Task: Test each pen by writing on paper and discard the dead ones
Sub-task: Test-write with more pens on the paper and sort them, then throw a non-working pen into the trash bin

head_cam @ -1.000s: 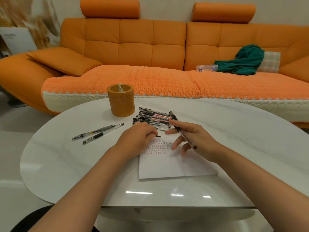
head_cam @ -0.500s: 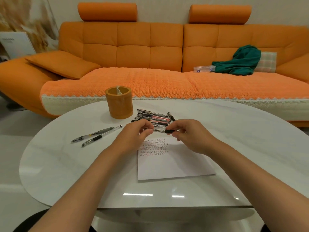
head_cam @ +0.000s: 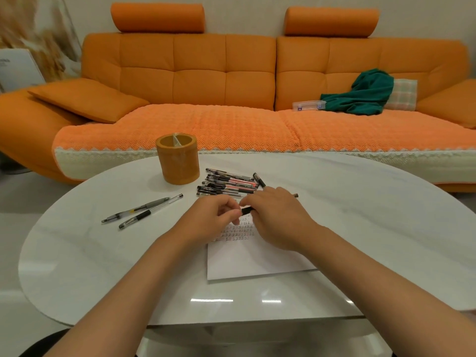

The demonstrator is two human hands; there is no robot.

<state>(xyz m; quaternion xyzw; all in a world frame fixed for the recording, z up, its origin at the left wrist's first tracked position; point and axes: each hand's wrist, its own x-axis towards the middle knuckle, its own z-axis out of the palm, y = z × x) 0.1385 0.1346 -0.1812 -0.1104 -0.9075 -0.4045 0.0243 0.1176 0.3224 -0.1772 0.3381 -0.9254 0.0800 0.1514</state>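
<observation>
Nothing here can be read for certain. The paper [head_cam: 247, 261] carries several rows of small handwritten marks at its far end, too tiny to make out. Far to the left of the paper and well behind it, a white board [head_cam: 18, 70] bears a faint, blurred line of print. Beyond the paper, on the sofa [head_cam: 206, 124], a clear box [head_cam: 307, 105] shows a small blue label, illegible.

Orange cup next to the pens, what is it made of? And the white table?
The orange cup looks like wood or bamboo with a smooth satin finish: thick wall, soft sheen; plastic is possible. The table looks like polished marble or marble-look stone: white, faint grey veins, and it mirrors the lights.
</observation>
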